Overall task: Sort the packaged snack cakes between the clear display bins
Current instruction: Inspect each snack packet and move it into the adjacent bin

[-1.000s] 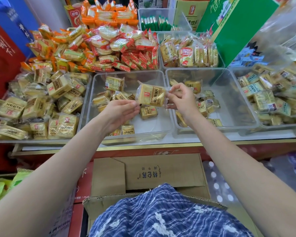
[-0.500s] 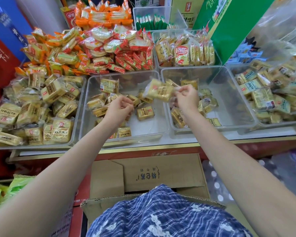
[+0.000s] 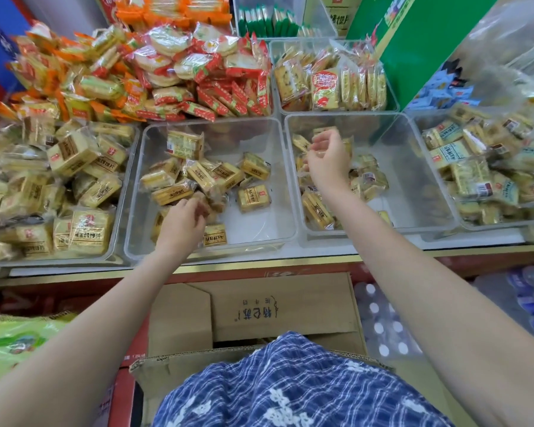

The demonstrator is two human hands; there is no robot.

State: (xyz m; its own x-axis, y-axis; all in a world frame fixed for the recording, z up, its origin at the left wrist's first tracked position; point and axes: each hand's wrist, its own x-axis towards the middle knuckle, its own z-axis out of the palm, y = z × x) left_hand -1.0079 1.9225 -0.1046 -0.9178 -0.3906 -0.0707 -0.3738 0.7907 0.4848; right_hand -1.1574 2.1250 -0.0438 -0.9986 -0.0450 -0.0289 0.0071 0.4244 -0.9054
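Reaching into the middle bin (image 3: 136, 192), the left hand (image 3: 182, 223) is curled onto a snack cake (image 3: 208, 208) beneath its fingertips, while the right hand (image 3: 327, 158) is hung loosely curled, seemingly empty, over the right bin (image 3: 413, 167).

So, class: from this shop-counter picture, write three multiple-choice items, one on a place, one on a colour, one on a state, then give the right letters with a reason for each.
1. Place: the left hand is over which bin?
A. the middle-left clear bin
B. the far-right bin
C. the cardboard box

2. Colour: the big tilted carton at the back right is mainly
A. blue
B. green
C. black

3. State: the right hand is
A. flat on the counter
B. gripping a bottle
C. raised over the middle-right clear bin, fingers loosely curled, nothing plainly held

Answers: 1 A, its fingers reach among the yellow snack cakes there. 2 B, its broad face is green. 3 C, it hangs above the bin's cakes with no pack visibly in its fingers.
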